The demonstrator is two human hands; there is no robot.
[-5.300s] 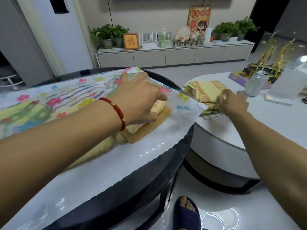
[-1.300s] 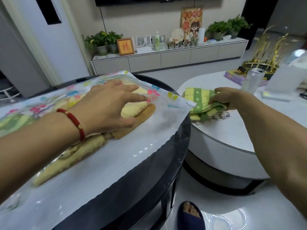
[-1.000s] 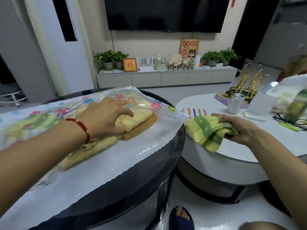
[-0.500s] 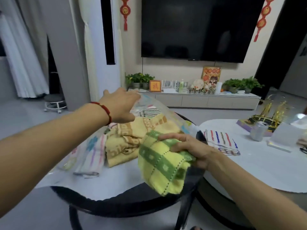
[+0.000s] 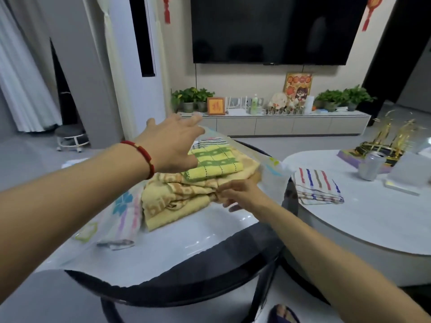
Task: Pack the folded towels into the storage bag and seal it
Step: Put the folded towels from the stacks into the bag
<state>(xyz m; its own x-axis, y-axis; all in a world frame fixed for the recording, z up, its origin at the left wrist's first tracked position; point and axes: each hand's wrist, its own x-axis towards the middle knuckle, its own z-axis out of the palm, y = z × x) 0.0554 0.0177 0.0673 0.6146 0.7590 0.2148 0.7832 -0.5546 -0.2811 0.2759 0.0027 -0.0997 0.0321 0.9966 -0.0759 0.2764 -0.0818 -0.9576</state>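
Note:
The clear flower-printed storage bag point(image 5: 121, 215) lies on the black round table point(image 5: 210, 278). My left hand point(image 5: 172, 143), with a red bracelet on the wrist, holds the bag's upper flap raised at the mouth. Inside the mouth sits a stack of yellow towels point(image 5: 177, 201). A green-and-yellow checked towel point(image 5: 213, 163) lies flat on top of it, and a striped one point(image 5: 211, 143) shows behind. My right hand point(image 5: 240, 194) is at the stack's near right edge, fingertips touching the yellow towels and holding nothing. A striped folded towel point(image 5: 317, 187) lies on the white table.
The white oval table point(image 5: 349, 231) stands to the right, close to the black one. It carries a metal can point(image 5: 370, 165), a white box point(image 5: 405, 174) and a gold ornament point(image 5: 391, 141). My foot in a slipper point(image 5: 283, 314) is below. A stool point(image 5: 70, 136) stands far left.
My right hand carried the green-and-yellow towel from the white table, set it on the yellow stack in the bag and let go. My left hand went from pressing the towels to lifting the flap.

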